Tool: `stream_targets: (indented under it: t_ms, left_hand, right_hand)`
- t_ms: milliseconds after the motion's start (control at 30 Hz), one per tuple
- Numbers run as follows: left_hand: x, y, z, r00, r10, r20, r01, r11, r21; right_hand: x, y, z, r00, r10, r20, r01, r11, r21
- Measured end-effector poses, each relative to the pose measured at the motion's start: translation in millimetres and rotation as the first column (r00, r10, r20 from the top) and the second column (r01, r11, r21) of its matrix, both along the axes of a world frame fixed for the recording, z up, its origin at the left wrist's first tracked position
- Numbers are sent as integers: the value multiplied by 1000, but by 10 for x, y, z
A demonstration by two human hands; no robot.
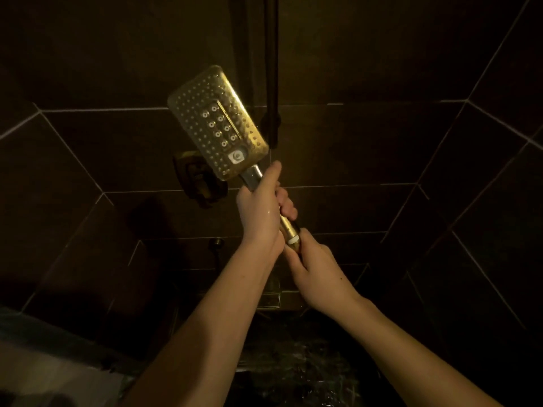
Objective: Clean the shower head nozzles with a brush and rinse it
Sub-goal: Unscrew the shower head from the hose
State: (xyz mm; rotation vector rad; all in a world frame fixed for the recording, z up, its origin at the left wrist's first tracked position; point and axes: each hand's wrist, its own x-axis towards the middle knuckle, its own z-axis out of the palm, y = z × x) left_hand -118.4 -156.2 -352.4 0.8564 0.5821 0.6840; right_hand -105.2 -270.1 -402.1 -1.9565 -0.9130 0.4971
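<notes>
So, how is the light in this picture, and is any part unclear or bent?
Head view: dim, warm light falls on the shower head and both hands, left hand and right hand; the tiled wall is near black; wide-angle lens bends the grout lines; bottom-left corner is blurred.

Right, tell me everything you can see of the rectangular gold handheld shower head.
The rectangular gold handheld shower head looks like shiny metal, with rounded corners. Its face, turned toward the camera, carries rows of small nozzles, a central panel of larger nozzles and a white button near the neck. It is wet and tilted, head up and to the left, handle down and to the right. The left hand grips the handle; the right hand holds its lower end with the white ring, before dark wall tiles.
</notes>
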Motion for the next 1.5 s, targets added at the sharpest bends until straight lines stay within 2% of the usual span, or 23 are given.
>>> stream_targets:
  t_ms: [300, 400, 467, 567, 667, 800, 933, 1200, 1367, 1500]
  left_hand:
    - [47, -64, -46, 999, 37, 24, -37, 999, -25]
    - [32, 65, 100, 995, 100, 19, -100, 995, -30]
    - [4, 335, 330, 982, 173, 71, -171, 985, -32]
    - [-28, 643, 581, 968, 192, 161, -198, 980, 22]
    - [0, 547, 451, 989, 119, 87, -129, 984, 126]
    - [1, 469, 45, 998, 61, 13, -62, 975, 214]
    - [-67, 573, -226, 996, 74, -55, -49, 933, 356]
    - [-93, 652, -502, 976, 110, -190, -3, 872, 489]
    - [-64, 633, -595, 946, 153, -285, 18, 856, 517]
    - [-63, 612, -621, 933, 77, -352, 126, 846, 518]
  right_hand:
    - [-9, -58, 30, 1000, -15, -5, 15, 1000, 3]
    - [-32, -150, -20, 997, -30, 74, 32, 999, -30]
    - [-80, -277, -119, 993, -19, 119, 31, 994, -100]
    - [-60, -349, -177, 996, -30, 85, 42, 990, -136]
    - [67, -211, -70, 993, -38, 114, 54, 989, -141]
    - [166, -100, 41, 992, 17, 125, 12, 973, -230]
    - [300, -116, 66, 999, 41, 23, -30, 928, -371]
    - [737, 126, 38, 994, 65, -86, -105, 765, -635]
    - [917, 280, 94, 995, 37, -92, -90, 719, -689]
    - [940, 353, 159, 990, 71, -120, -136, 677, -723]
